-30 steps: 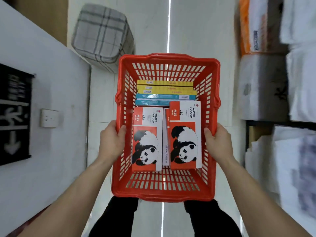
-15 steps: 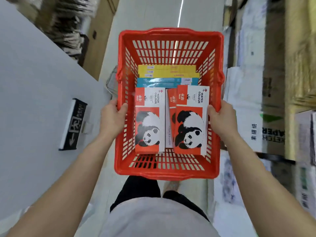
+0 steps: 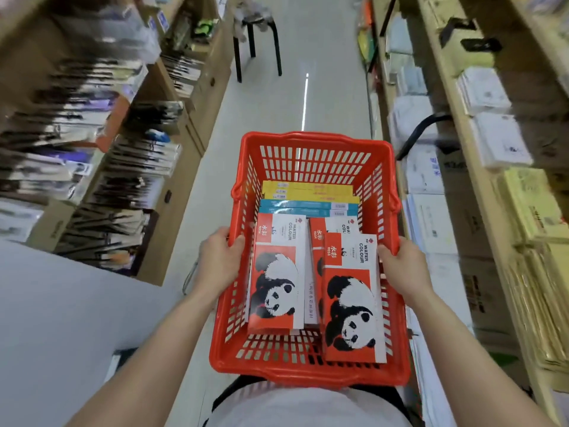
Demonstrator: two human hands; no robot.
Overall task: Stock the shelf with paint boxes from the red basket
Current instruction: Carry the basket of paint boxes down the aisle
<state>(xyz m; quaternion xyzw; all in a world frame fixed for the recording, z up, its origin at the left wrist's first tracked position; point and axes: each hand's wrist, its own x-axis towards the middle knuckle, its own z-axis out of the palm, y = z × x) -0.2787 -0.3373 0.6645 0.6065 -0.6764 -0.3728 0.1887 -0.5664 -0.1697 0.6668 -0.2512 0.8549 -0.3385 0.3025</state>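
Shelves point(image 3: 480, 124) flank aisle at 3 and 9 o'clock. Red basket point(image 3: 311, 149) centre, carried. Paint boxes point(image 3: 278, 272) inside, panda ones nearest. Left hand point(image 3: 220, 260), right hand point(image 3: 405, 266) clamped on basket's side rims.

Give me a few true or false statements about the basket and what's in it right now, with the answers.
1. Both hands grip the red basket by its side rims. True: the left hand holds the left rim and the right hand the right rim.
2. The basket is empty. False: panda water colour boxes lie in its near half.
3. Yellow boxes and teal boxes are stacked at the basket's far end. True.
4. One hand is lifting a box out. False: neither hand touches a box.
5. A black stool stands farther down the aisle. True.
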